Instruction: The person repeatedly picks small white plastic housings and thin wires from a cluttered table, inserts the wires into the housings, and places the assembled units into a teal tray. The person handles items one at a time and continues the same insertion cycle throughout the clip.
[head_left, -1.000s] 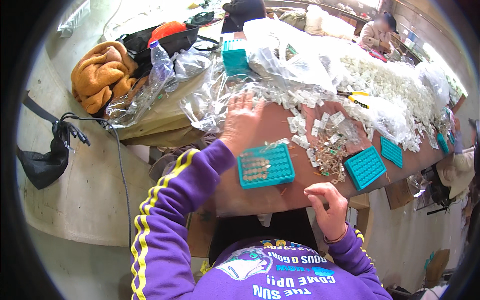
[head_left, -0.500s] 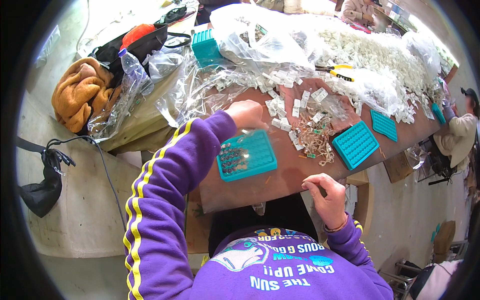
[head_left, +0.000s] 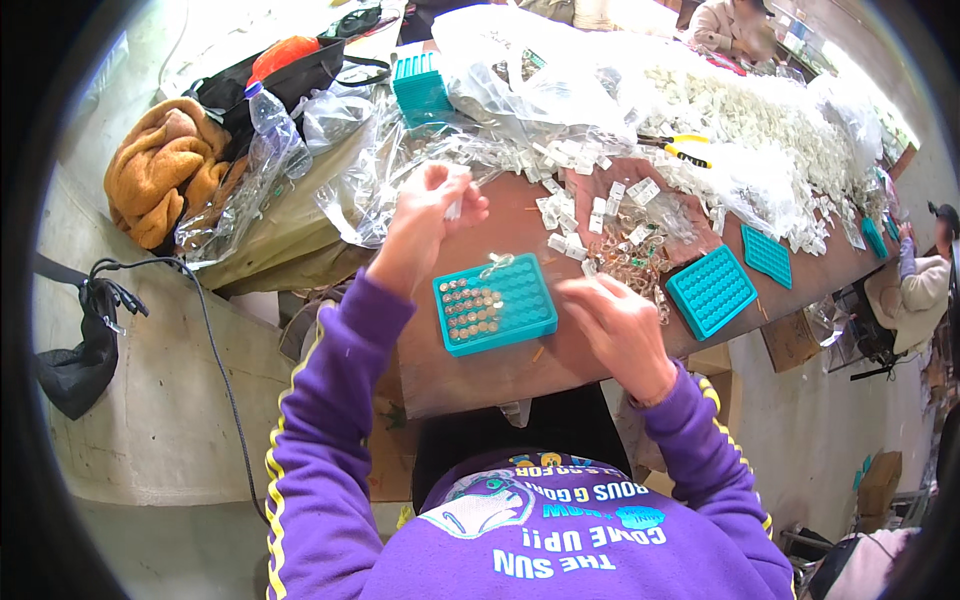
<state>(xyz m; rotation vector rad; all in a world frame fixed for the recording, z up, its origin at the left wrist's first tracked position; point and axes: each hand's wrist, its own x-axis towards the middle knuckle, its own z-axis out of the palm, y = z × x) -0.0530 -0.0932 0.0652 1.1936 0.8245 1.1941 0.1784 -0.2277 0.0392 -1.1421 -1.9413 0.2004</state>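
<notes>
My left hand [head_left: 437, 205] is raised above the table behind the teal tray, its fingers closed round a small white piece [head_left: 453, 210] that they mostly hide. The teal tray [head_left: 535, 325] has rows of round pockets, and small round silvery parts [head_left: 470, 312] fill several on its left side. A pale looped bit of wire [head_left: 495, 265] lies at the tray's back edge. Beside the tray's right edge is my right hand [head_left: 625, 330], slightly blurred, fingers loosely stretched and apart, with nothing visible in them. Just beyond it sits a tangle of thin wires [head_left: 640, 262].
White plastic pieces [head_left: 740, 120] are heaped across the back right. Yellow-and-black pliers [head_left: 685, 150] lie before them. A second teal tray [head_left: 712, 290] and a teal sheet [head_left: 767, 257] are at the right. Stacked teal trays [head_left: 420, 88] and a bottle [head_left: 275, 130] stand back left. Other people sit farther off.
My left hand has lifted and moved left, away from above the tray. My right hand has come forward and left to the tray's right edge, its fingers straighter.
</notes>
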